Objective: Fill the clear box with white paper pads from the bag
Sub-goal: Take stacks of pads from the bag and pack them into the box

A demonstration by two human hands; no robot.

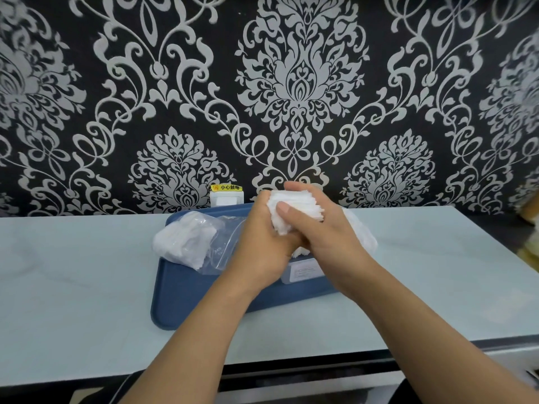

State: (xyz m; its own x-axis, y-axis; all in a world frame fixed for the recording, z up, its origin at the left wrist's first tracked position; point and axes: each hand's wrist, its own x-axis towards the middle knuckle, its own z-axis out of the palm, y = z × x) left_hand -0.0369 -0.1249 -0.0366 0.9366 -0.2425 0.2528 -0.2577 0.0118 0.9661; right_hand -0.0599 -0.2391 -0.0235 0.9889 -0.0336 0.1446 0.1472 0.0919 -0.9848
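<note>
Both my hands hold one stack of white paper pads above the blue tray. My left hand wraps the stack from the left, its thumb across the front. My right hand curls round it from the right. Under my hands sits the clear box, mostly hidden, with a label on its front wall and white pads showing at its top. A clear plastic bag with more white pads lies on the tray to the left.
The tray rests on a pale blue tabletop against a black and silver patterned wall. A white wall socket with a yellow warning sticker stands just behind the tray. The table's front edge runs close below my forearms.
</note>
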